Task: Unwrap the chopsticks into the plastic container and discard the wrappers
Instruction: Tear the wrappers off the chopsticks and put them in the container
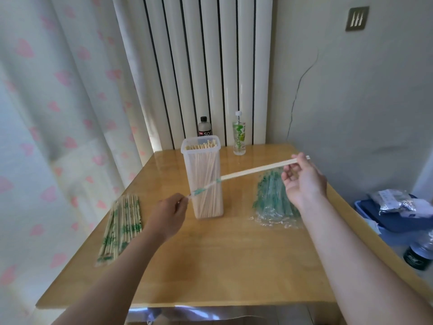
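Your right hand (302, 181) pinches the bare end of the pale, thin wooden chopstick pair (253, 170), which is held in the air across the front of the tall clear plastic container (206, 160). Your left hand (168, 216) pinches the tail of the green-printed clear film wrapper (206, 186), which covers only the tip nearest that hand. Expect light, stiff sticks and limp, slippery film. Grip the wood near its end and the film at its tail.

Home room, heart-print curtain (58, 109), radiator (199, 66), wood table (210, 266), drink bottles (239, 137)
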